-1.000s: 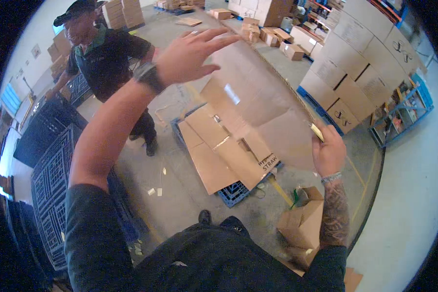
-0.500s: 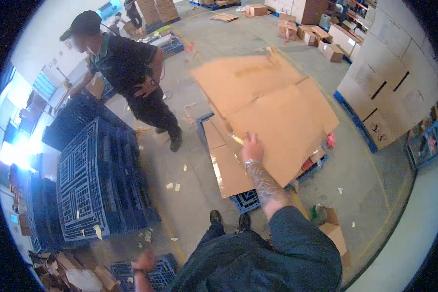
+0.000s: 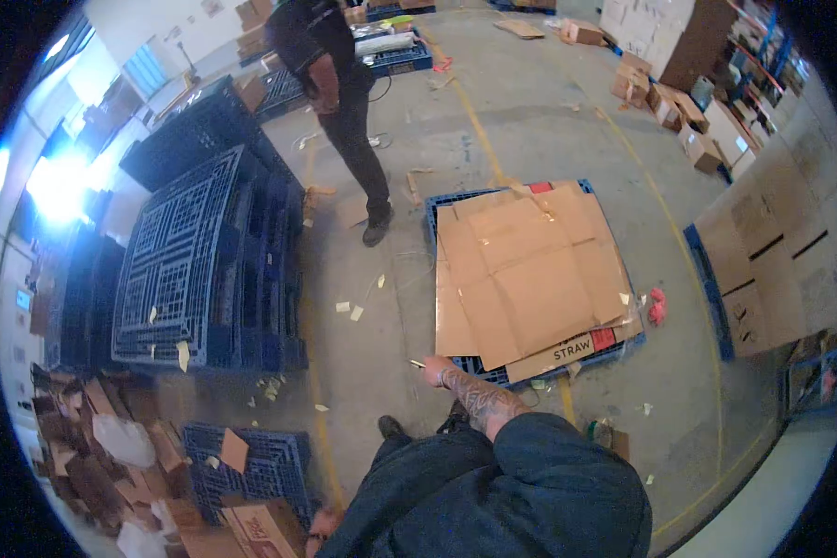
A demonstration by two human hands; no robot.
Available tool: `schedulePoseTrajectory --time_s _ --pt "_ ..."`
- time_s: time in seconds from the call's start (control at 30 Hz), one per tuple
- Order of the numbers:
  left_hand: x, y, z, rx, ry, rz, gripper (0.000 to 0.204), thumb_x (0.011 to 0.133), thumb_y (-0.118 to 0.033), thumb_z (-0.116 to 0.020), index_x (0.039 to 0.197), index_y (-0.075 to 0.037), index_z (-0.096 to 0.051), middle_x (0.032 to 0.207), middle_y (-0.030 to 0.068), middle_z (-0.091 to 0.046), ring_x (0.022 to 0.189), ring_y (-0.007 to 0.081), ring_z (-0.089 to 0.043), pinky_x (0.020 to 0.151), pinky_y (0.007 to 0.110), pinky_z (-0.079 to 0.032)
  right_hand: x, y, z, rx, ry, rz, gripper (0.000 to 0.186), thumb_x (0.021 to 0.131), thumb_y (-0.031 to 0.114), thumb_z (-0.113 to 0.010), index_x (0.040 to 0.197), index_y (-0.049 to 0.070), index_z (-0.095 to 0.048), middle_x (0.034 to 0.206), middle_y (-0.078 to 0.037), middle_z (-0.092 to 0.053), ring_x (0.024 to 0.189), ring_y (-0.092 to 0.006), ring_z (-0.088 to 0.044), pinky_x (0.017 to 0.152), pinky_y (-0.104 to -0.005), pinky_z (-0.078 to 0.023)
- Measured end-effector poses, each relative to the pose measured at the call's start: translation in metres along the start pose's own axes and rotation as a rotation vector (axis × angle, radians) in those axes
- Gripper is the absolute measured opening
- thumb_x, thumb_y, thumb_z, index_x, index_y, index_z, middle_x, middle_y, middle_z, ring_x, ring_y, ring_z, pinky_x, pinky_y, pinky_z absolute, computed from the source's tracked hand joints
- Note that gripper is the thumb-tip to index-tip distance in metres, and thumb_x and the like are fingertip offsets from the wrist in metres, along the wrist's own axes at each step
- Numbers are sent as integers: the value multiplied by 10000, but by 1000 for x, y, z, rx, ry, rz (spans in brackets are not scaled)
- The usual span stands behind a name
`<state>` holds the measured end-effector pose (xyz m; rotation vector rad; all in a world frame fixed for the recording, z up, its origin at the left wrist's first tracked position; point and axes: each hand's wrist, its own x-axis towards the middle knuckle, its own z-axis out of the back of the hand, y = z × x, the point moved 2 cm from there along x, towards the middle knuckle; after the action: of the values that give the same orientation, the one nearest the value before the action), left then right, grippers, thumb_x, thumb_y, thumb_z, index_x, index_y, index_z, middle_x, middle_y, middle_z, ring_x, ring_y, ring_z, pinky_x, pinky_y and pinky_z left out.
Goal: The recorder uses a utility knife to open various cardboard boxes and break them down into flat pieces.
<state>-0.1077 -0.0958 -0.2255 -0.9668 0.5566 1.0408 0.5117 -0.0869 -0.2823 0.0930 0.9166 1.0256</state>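
Observation:
My right hand point(image 3: 434, 370) is closed on a thin yellow tool point(image 3: 418, 364), probably a cutter, just off the near left corner of flattened cardboard sheets point(image 3: 530, 270). These sheets lie stacked on a blue plastic pallet point(image 3: 635, 330). Low at the bottom edge my left hand point(image 3: 324, 523) shows partly, behind my body and beside a printed cardboard piece point(image 3: 260, 530); its fingers are too hidden to read. Another blue pallet point(image 3: 251, 465) lies flat there, with a small cardboard scrap on it.
A co-worker point(image 3: 339, 112) stands beyond, beside tall stacked dark pallets point(image 3: 186, 251). Cardboard waste point(image 3: 112, 437) is heaped lower left. A loaded carton pallet point(image 3: 763, 260) stands right, with loose boxes point(image 3: 665, 102) behind. Paper scraps and red plastic point(image 3: 657, 305) litter the floor.
The big sheet I was holding now lies on the pallet, released. My right hand has drawn back toward me with the tool, my left dropped low, and the co-worker moved farther back.

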Motion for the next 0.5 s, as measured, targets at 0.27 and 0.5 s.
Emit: schedulePoseTrajectory --time_s 0.27,0.5 --pt "44 -177 94 -452 -261 -91 555 901 -377 -641 1339 -54 -536 1198 168 -647 1115 236 -621 907 353 -506 -78 -41 43 3 -100 -288 474 876 439 -483 1098 72 -684 1101 -190 -672 1046 -357 -635 923 -467 -485" --pt "56 -68 91 -530 -174 72 531 891 -342 -670 1293 -13 -554 1049 111 -701 951 210 -664 788 321 -529 -122 -15 26 -134 -143 -411 406 848 370 -521 1019 62 -723 1146 -170 -669 1004 -364 -660 888 -485 -503"
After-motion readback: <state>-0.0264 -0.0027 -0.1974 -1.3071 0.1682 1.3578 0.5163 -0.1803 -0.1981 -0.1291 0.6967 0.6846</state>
